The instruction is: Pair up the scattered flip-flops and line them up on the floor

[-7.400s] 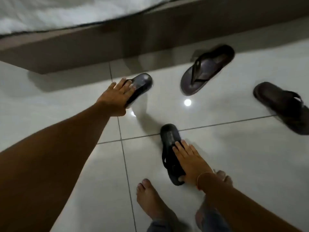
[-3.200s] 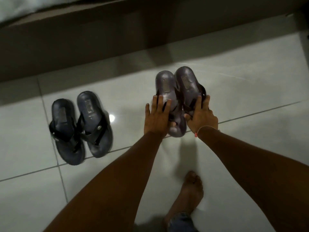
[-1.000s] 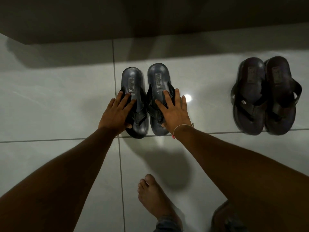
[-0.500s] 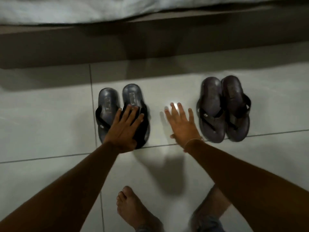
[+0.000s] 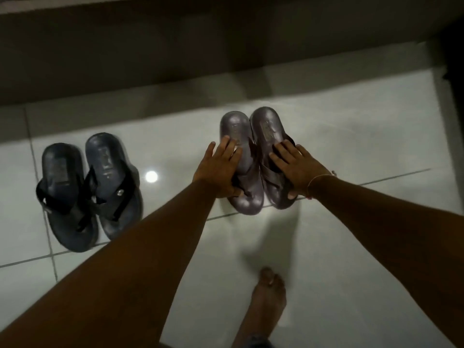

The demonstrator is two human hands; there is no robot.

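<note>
— Pale glossy tiles cover the floor (image 5: pixel 351 247), right? What runs along the top?

— A dark, low panel (image 5: pixel 175 59), shadowed; I can't tell what it belongs to. A small round light reflection (image 5: pixel 151 176) sits on the tile between the two pairs.

— Where are the flip-flops?

— The black pair (image 5: pixel 88 192) stands side by side on the left, touching each other, heels toward the panel, with nobody touching it. The brown pair (image 5: pixel 253 136) is well to its right, also side by side and touching, lying across a grout line.

— And the hands?

— The left hand (image 5: pixel 218 172) lies flat on the left brown flip-flop, fingers spread and pointing away from the person, thumb down near the strap. The right hand (image 5: pixel 296 167) presses flat on the right brown one, fingers splayed over its strap, thumb curled at the near outer edge. Neither hand is closed into a fist; both rest open-palmed on the footwear. A thin bracelet (image 5: pixel 313 182) circles the right wrist.

— Anything else?

— One bare foot (image 5: pixel 268 295) on the tiles near the bottom.
</note>
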